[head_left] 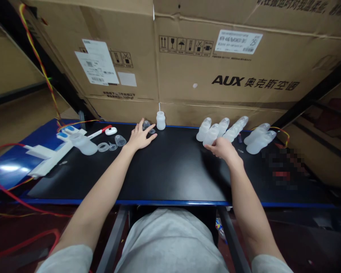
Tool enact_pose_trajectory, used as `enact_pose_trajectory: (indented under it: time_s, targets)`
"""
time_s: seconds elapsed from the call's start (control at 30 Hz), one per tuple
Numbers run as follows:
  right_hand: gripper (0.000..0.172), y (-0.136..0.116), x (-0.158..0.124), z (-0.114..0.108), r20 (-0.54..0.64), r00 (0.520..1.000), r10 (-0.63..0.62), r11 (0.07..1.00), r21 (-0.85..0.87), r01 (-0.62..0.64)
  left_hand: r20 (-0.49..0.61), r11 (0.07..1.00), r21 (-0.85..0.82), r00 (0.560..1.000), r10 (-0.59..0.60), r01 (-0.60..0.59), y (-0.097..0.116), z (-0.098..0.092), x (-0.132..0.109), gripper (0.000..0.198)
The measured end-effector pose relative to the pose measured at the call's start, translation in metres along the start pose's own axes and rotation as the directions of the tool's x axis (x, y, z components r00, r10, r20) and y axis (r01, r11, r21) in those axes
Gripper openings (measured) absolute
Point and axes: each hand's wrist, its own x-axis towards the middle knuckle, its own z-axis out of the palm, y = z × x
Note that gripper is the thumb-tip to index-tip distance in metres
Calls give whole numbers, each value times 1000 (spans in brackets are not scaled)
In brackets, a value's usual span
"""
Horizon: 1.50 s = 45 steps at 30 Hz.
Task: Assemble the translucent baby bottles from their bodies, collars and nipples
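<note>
My left hand (141, 136) lies over the black mat with its fingers spread, holding nothing. Just behind its fingers are a clear bottle cap (146, 124) and a small clear ring (152, 131). A frosted bottle without a cap (160, 120) stands upright beside them, against the carton. On the right, my right hand (222, 148) has its fingers closed at the lower part of a capped baby bottle (211, 132). Several similar frosted bottles (203, 131) are grouped around it, with clear domed caps. Part of the grip is hidden behind the fingers.
A big AUX cardboard carton (184, 83) walls off the back. To the left are another frosted bottle (85, 144), a clear cap (120, 140), a ring (103, 147), a nipple (112, 146), a white power strip (49, 161) and cables. Two capped bottles (255, 144) stand far right.
</note>
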Motion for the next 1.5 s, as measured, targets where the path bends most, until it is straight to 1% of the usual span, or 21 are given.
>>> enact_pose_trajectory:
  time_s: [0.03, 0.1, 0.17, 0.3, 0.43, 0.57, 0.63, 0.7, 0.77, 0.83, 0.93, 1.03, 1.1, 1.17, 1.2, 1.27, 1.33, 1.37, 1.43, 1.5]
  targets:
    - [38, -3, -1, -1, 94, 994, 53, 999, -6, -53, -1, 1000, 15, 1000, 1, -1, 1, -1, -1, 70]
    - [43, -10, -3, -3, 245, 962, 123, 992, -19, -123, 3, 999, 49, 1000, -1, 1, 5, -4, -2, 69]
    - [48, -15, -5, -5, 317, 940, 127, 991, -12, -130, 11, 996, 86, 1000, -2, 1, 9, -7, -4, 68]
    - [54, -22, -9, -4, 398, 913, 87, 995, 11, -100, 11, 995, 100, 1000, -17, 16, 12, -7, -9, 69]
    - [57, -29, -12, -1, 430, 901, 57, 997, 20, -73, -29, 999, 30, 999, -33, 34, 10, 2, -12, 71]
    - [57, -33, -13, 2, 430, 901, 54, 998, -2, -59, -69, 1000, -19, 998, -16, 15, 7, 9, -10, 67]
    - [56, -32, -12, 4, 433, 900, 47, 999, -7, -49, -98, 1000, -25, 995, 3, -5, 6, 10, -9, 61]
    - [55, -31, -12, 5, 435, 899, 45, 999, -10, -46, -135, 999, -22, 990, 24, -28, 5, 9, -7, 51]
    - [54, -31, -11, 6, 437, 898, 46, 999, -11, -46, -174, 999, -18, 984, 48, -51, 4, 8, -5, 40]
    - [53, -30, -11, 7, 440, 897, 46, 999, -11, -46, -201, 998, -16, 978, 59, -64, 4, 5, -4, 34]
    - [52, -31, -11, 7, 435, 900, 40, 999, -5, -42, -197, 999, -9, 979, 48, -51, 5, 1, -3, 33]
    - [51, -34, -14, 6, 418, 908, 27, 999, 12, -35, -190, 1000, -3, 982, -14, 14, 4, -2, -2, 36]
    - [49, -36, -16, 5, 409, 912, 20, 1000, 4, -24, -203, 998, -25, 977, -67, 64, 2, -4, -1, 38]
    - [46, -38, -17, 4, 393, 920, 5, 1000, -23, 4, -210, 995, -71, 974, -80, 67, -1, -3, 1, 37]
    - [44, -39, -17, 4, 372, 928, -11, 999, -38, 27, -208, 994, -101, 976, -62, 41, -1, -3, 1, 36]
    - [37, -41, -17, 5, 302, 951, -71, 995, -47, 89, -195, 983, -174, 981, 19, -53, 3, 0, 0, 33]
    - [31, -43, -15, 8, 216, 963, -164, 986, -2, 168, -177, 950, -253, 974, 140, -182, 14, 4, -4, 30]
    - [28, -44, -14, 11, 173, 960, -221, 975, 41, 217, -170, 924, -290, 964, 205, -248, 22, 7, -8, 29]
    - [24, -46, -12, 19, 92, 935, -341, 935, 134, 328, -164, 865, -340, 929, 332, -369, 42, 11, -16, 28]
    - [27, -49, -11, 30, 25, 892, -452, 873, 217, 436, -157, 806, -372, 887, 434, -461, 63, 13, -27, 27]
